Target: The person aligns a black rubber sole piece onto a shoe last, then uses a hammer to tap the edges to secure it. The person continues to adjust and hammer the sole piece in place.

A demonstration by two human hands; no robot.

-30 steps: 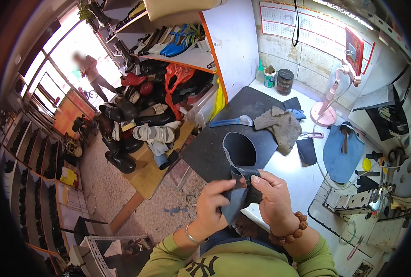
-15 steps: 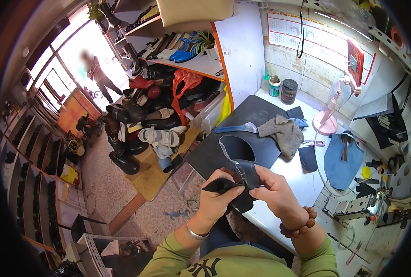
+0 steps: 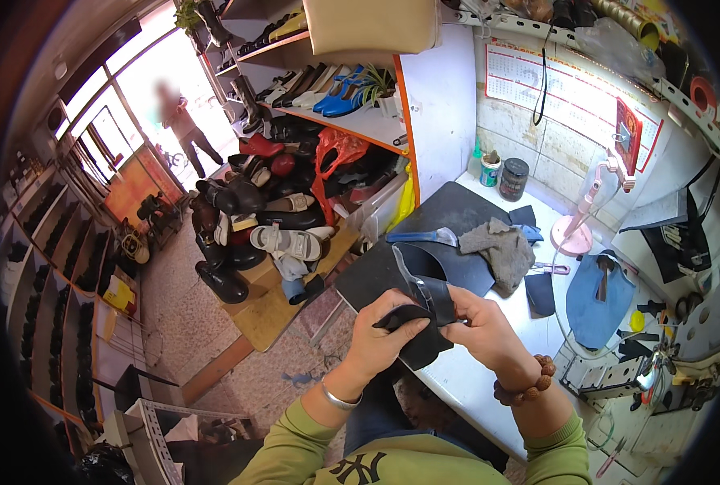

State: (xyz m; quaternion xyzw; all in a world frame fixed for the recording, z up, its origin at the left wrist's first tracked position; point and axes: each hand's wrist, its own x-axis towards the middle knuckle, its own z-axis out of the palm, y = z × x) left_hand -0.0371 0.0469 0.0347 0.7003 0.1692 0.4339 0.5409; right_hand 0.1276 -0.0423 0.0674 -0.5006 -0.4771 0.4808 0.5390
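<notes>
Gripped a dark leather piece (image 3: 431, 301), bent into an open cuff, between the two hands. Closed the left hand (image 3: 383, 333) on its near-left flap, thumb pressed on top and fingers curled underneath. Pinched the opposite side in the right hand (image 3: 487, 330), thumb near the left one; could not tell how far the fingers reached behind the leather. Held the curved, open end pointing away from both hands, with a lower flap hanging between them toward the body. Wore a metal bangle (image 3: 340, 398) behind the left hand and a brown bead bracelet (image 3: 530, 384) behind the right.

Had a black mat (image 3: 455, 206) just beyond the hands, with a blue tool (image 3: 421, 237) lying on it and a crumpled grey cloth (image 3: 501, 257) near the tool's right end. Saw, right of the right hand on the white table (image 3: 477, 388), a dark patch (image 3: 539, 295), then a blue sheet (image 3: 594, 311) farther right. Noted a pink lamp (image 3: 572, 234) and a dark jar (image 3: 513, 179) farther beyond the right hand. Faced, well beyond the left hand and to its left, a heap of shoes (image 3: 243, 198) with white sandals (image 3: 286, 242) on its near side. Glimpsed, farthest out that way, a standing person (image 3: 184, 125).
</notes>
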